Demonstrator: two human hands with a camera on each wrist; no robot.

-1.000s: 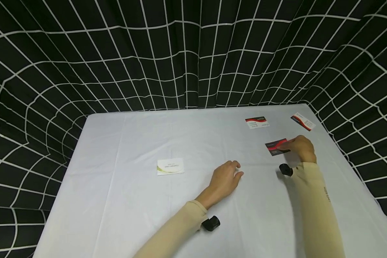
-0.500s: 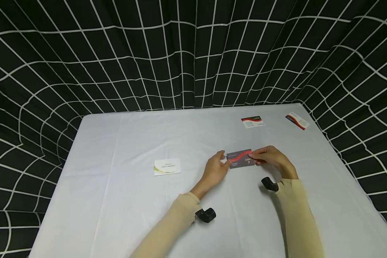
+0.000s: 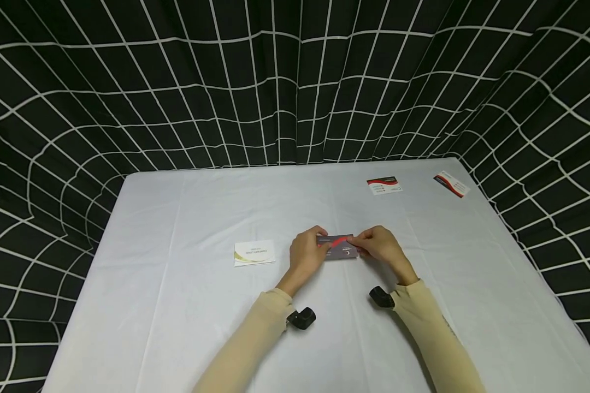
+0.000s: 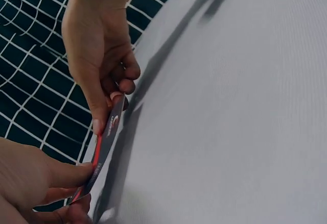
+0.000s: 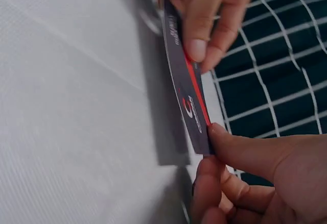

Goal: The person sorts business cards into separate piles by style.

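Observation:
A dark grey business card (image 3: 341, 251) with a red wavy stripe is held between both hands over the middle of the table. My left hand (image 3: 307, 252) pinches its left end, thumb on the printed face. At the other end my right hand (image 3: 379, 245) pinches the card between thumb and fingers. Both wrist views show the business card (image 4: 106, 147) raised off the cloth, its shadow falling beside it. In the right wrist view the card (image 5: 183, 89) bows slightly between the two thumbs.
A white business card stack (image 3: 254, 253) with a yellow-green curve lies left of my hands. Toward the back right are two red, black and white business cards, an upright-facing card (image 3: 385, 185) and a slanted card (image 3: 451, 184). A black grid curtain (image 3: 295, 82) surrounds the white-clothed table (image 3: 201, 327).
My right hand has picked up the dark card from the right side and brought it left to the middle. My left hand has taken its left end, and both hands have shifted further left.

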